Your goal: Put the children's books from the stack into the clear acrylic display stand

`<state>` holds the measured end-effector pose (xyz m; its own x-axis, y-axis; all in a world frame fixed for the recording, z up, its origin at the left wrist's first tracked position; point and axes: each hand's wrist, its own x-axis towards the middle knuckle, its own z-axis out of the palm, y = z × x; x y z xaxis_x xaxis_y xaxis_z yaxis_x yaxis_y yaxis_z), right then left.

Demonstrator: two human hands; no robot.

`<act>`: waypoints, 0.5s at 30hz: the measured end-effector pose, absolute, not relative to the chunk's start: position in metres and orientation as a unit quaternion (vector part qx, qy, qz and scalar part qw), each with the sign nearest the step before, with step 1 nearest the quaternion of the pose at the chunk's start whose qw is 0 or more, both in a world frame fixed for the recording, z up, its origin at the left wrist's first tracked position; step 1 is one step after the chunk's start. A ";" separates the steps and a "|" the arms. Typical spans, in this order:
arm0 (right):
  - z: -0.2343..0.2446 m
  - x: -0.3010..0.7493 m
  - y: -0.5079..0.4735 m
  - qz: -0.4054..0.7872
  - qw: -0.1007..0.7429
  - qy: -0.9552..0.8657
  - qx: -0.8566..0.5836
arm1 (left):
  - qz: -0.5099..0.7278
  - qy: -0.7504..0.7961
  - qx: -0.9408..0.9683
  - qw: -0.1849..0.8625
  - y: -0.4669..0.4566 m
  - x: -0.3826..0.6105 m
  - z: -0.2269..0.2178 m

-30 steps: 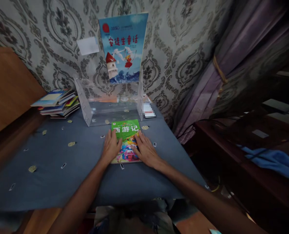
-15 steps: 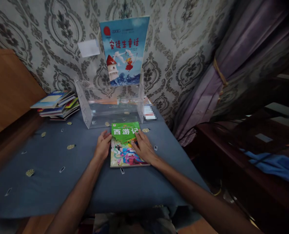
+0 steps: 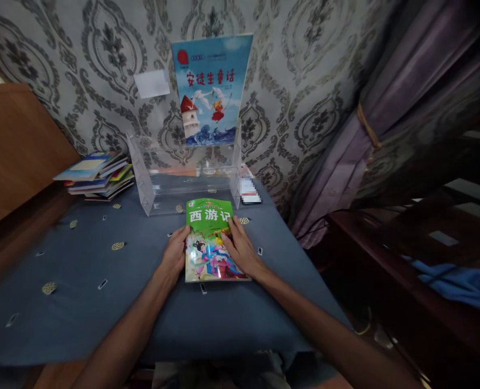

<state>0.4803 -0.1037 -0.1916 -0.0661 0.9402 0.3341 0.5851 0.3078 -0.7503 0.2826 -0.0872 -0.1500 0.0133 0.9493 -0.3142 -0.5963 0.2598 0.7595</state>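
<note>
- Green bk [image 3: 209, 243] is held cover-up at front of counter [image 3: 122, 308], btwn both hands; whether its underside is fully lifted can't be told.
- Its L edge is gripped by L hand [image 3: 175, 249], fingers curled in; fingertips underneath are hidden.
- Its R edge is gripped by R hand [image 3: 243, 248], thumb laid over cover, other fingers along the side.
- Two-sided hold is prob. used so bk is steadied & squared, w/ title left readable.
- Clear stand [image 3: 144, 189] is set just behind bk, prob. so it can be reached straight ahead.
- Blue bk [image 3: 213, 92] is propped upright, cover out, at stand's upper back, prob. for display; its exact support can't be made out.
- Orange patch is seen thru stand's lower part; in it or behind, unclear.
- Other bks are piled in a loose stack [image 3: 97, 175] L of stand, prob. to leave working room.
</note>
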 end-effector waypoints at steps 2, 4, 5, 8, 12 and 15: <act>-0.190 0.481 -0.102 0.244 0.433 -0.659 -0.564 | 0.581 0.399 0.222 0.674 -0.088 0.284 -0.149; -0.187 0.483 -0.101 0.276 0.460 -0.613 -0.580 | 0.585 0.381 0.230 0.678 -0.089 0.286 -0.147; -0.185 0.483 -0.100 0.294 0.477 -0.589 -0.582 | 0.586 0.370 0.235 0.681 -0.090 0.286 -0.147; -0.176 0.483 -0.100 0.368 0.532 -0.522 -0.556 | 0.589 0.348 0.247 0.686 -0.091 0.287 -0.144; -0.164 0.479 -0.101 0.459 0.574 -0.466 -0.494 | 0.595 0.334 0.275 0.677 -0.094 0.287 -0.140; -0.156 0.477 -0.103 0.435 0.614 -0.458 -0.474 | 0.596 0.331 0.301 0.667 -0.095 0.286 -0.137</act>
<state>0.4768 -0.1026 -0.1557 0.2023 0.9678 0.1497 -0.1002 0.1725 -0.9799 0.2861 -0.0955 -0.1372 0.0712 0.9939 -0.0841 -0.5958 0.1100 0.7956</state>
